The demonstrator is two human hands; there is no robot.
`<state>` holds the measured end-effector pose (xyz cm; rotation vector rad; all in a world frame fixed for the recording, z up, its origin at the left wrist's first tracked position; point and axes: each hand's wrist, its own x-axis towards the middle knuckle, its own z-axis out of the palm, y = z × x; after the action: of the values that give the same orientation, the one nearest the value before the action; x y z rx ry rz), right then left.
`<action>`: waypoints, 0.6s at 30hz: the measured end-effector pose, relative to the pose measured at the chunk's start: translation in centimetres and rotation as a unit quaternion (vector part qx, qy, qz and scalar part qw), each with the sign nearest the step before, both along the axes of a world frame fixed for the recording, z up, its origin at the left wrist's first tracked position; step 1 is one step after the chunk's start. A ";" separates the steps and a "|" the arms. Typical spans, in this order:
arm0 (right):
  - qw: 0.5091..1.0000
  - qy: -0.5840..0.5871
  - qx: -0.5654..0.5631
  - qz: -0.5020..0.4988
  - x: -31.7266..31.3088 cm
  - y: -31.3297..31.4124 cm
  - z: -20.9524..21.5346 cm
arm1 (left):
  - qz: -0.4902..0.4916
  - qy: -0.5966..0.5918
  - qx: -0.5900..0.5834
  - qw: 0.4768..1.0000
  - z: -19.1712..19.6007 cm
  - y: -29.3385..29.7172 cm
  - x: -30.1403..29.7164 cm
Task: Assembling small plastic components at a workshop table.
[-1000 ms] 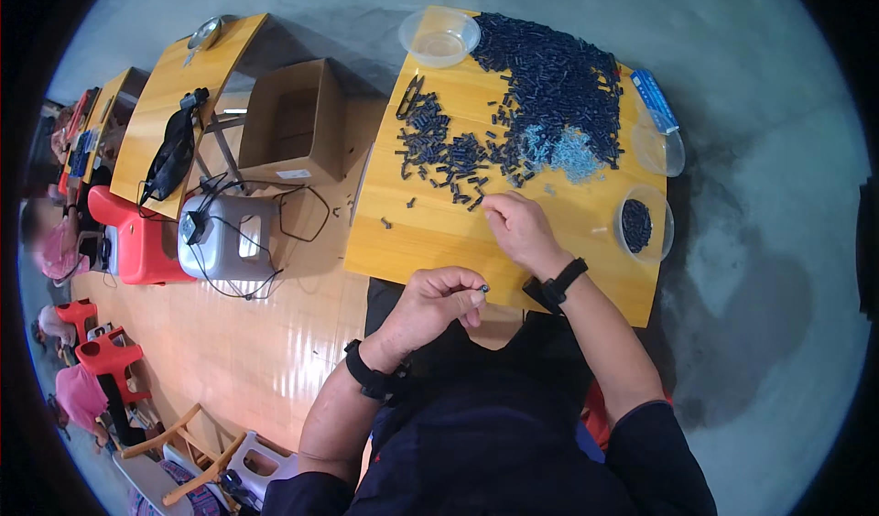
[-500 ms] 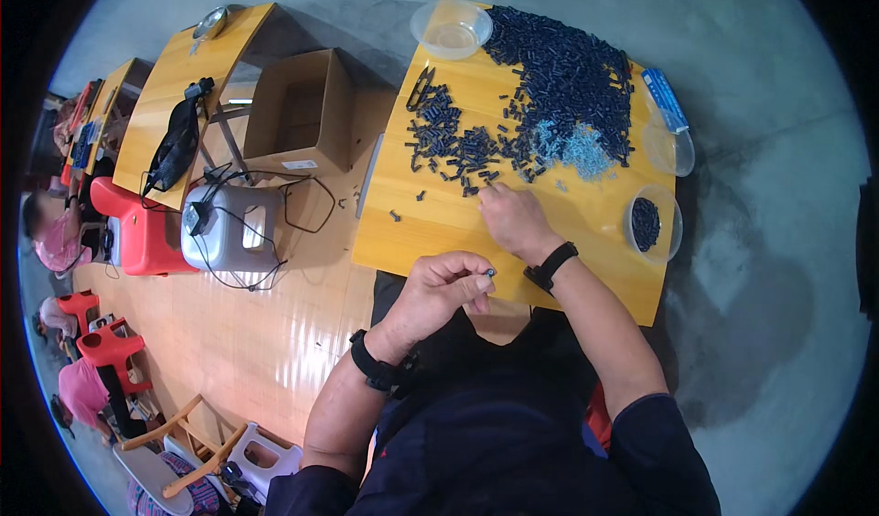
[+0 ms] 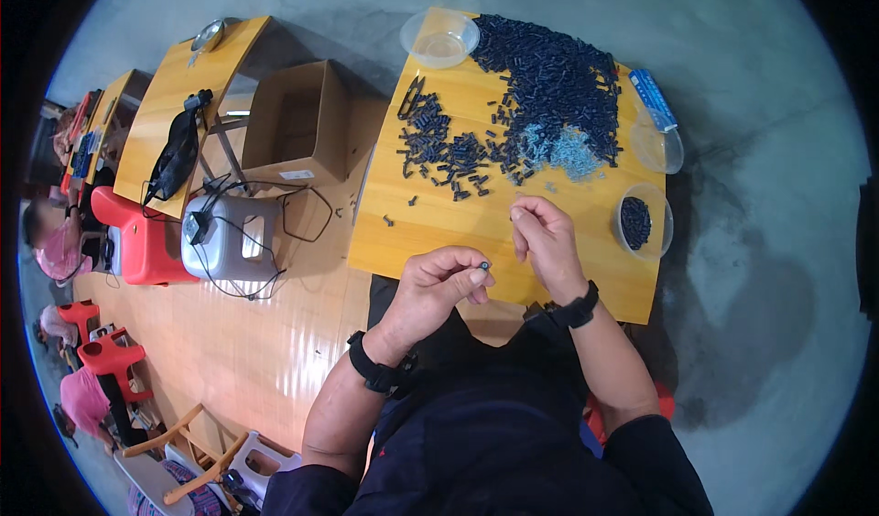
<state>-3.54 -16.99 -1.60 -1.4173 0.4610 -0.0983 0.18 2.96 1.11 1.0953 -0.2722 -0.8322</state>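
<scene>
My left hand [image 3: 438,285] is closed near the table's front edge, pinching a small dark cylindrical piece [image 3: 484,266] between thumb and forefinger; the piece's round end shows. Just to its right and farther over the wooden table [image 3: 394,241] is my right hand [image 3: 549,246], fingers pinched together. A tiny dark speck shows at its fingertips, too small to name. Beyond my hands lies a large heap of short black cylinders [image 3: 558,67], with a looser group of black pieces [image 3: 449,150] to its left. Small light-blue pieces [image 3: 572,152] lie at the large heap's near edge.
Clear plastic bowls stand at the table's far left corner [image 3: 441,44] and right edge [image 3: 657,150]; another bowl [image 3: 667,232] holds black pieces. Black snips [image 3: 411,97] and a blue box [image 3: 652,99] lie on the table. Leftward are a cardboard box [image 3: 298,127] and grey stool [image 3: 229,241].
My right hand has drawn back from the near edge of the black pieces, moving right and toward me. My left hand stays nearly in place with its piece. The view has shifted slightly.
</scene>
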 end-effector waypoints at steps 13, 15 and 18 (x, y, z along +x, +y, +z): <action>0.977 -0.064 0.179 0.100 -4.0 2.0 6.3 | -0.030 -0.039 0.026 0.998 1.3 -0.3 -1.0; 0.975 -0.064 0.187 0.102 -4.1 2.1 6.0 | -0.032 -0.034 0.024 0.999 1.3 -0.4 -1.0; 0.972 -0.065 0.203 0.102 -4.2 2.4 6.0 | -0.033 -0.037 0.025 0.998 1.4 -0.2 -1.0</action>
<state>-7.75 -14.58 4.43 -1.0397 0.2089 0.0671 -0.80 2.74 2.52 1.1710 -0.3527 -0.8608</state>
